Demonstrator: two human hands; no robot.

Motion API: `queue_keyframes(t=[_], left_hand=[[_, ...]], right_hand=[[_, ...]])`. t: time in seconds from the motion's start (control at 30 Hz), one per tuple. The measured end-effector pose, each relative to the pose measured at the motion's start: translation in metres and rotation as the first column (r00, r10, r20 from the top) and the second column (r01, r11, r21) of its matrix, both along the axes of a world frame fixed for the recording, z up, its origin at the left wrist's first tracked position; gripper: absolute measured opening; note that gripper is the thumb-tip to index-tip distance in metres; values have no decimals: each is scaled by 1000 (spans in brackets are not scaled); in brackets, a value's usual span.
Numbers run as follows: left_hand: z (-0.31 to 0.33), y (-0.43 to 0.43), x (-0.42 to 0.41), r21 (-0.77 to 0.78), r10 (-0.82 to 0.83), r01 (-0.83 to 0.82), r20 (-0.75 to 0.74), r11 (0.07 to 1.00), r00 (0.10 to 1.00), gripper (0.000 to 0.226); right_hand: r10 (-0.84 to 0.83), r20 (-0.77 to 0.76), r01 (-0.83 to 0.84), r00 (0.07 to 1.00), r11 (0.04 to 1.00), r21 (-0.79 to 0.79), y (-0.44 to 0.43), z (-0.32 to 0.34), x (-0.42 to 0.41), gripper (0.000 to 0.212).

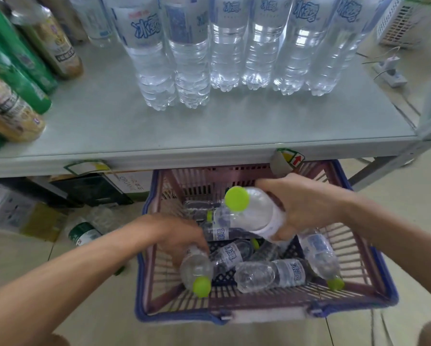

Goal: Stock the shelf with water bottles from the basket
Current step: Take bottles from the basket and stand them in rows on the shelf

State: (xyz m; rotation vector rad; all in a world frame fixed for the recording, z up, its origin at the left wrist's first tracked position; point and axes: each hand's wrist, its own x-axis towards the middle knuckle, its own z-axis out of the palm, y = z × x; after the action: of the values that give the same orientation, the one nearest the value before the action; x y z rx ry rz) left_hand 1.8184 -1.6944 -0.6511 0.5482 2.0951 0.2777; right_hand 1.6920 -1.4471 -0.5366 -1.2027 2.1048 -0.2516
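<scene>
Fingers of the right hand wrap a green-capped bottle above the basket. The left hand grasps a second bottle inside (cap toward the camera).

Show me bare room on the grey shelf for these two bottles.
Widest: the front strip of the grey metal shelf, between the standing clear water bottles and the front edge. Also the gap between them and the green and tan bottles at left. Crowded: the back row.
</scene>
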Motion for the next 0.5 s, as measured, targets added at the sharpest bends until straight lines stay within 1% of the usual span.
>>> queue_keyframes(t=[0.07, 0.13, 0.2, 0.3, 0.4, 0.5], left_hand=[[16, 2, -6, 72, 86, -83, -37, 994, 996, 62], [37, 5, -11, 131, 152, -140, -80, 981, 985, 65], [60, 5, -14, 216, 232, -210, -80, 953, 969, 64], [106, -1, -18, 311, 352, -323, -39, 894, 935, 51], [155, -10, -19, 431, 483, -434, -3, 791, 876, 34], [200, -23, -15, 544, 598, -483, -46, 687, 800, 29]], right_hand=[[-33, 117, 54, 993, 983, -175, 7, 23, 0, 69], [-65, 213, 131, 975, 941, -313, 10, 47, 1, 72], [-139, 208, 216, 968, 886, -411, 13, 72, 3, 69], [-253, 160, 299, 954, 765, -571, 15, 103, 3, 64], [-390, 160, 383, 907, 602, -701, 14, 121, -1, 61], [-516, 172, 441, 839, 460, -771, 9, 124, -7, 54]])
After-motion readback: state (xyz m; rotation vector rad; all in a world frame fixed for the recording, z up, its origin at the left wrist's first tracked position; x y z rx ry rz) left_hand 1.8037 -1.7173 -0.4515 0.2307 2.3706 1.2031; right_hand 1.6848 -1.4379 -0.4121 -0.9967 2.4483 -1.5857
